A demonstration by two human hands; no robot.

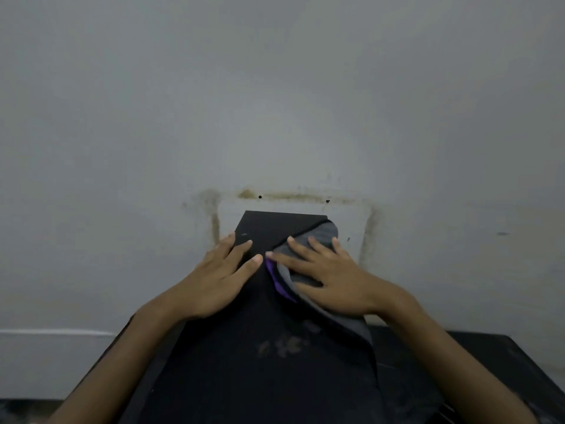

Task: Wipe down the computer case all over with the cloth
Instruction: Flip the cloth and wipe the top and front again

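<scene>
The matte black, box-shaped computer case [244,377] stands on a dark tabletop [504,362] against a stained pale wall [275,102]; dusty smudges mark its top. The left hand [214,283] lies flat on its left side, fingers straight. The right hand [333,280], fingers spread, presses a soft grey, purple-edged cloth [324,232] onto its far right.

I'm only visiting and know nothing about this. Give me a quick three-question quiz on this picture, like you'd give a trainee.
1. True or false: the right hand presses the cloth flat on top of the computer case.
2. What lies under the left hand? A) the cloth B) the bare case C) a keyboard
3. Fill in: the grey cloth shows a ___ edge.

Key: 1 true; 2 B; 3 purple.
</scene>
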